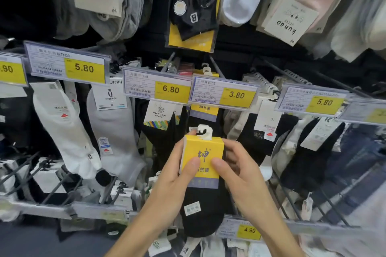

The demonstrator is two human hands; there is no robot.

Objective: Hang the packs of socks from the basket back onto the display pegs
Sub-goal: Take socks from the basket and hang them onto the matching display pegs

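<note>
I hold one pack of black socks with a yellow card header and a white plastic hook on top. My left hand grips the header's left side, thumb on its front. My right hand grips the right side, thumb also on the front. The pack is upright, just below the 3.80 price tag. Behind that tag a matching yellow-headed pack hangs on the peg. No basket is in view.
Pegs of hanging socks fill the wall: white and grey pairs at left, black pairs at right, a black pack on yellow card above. Price tags 5.80 and 6.80 jut forward. A lower rail carries a 4.90 tag.
</note>
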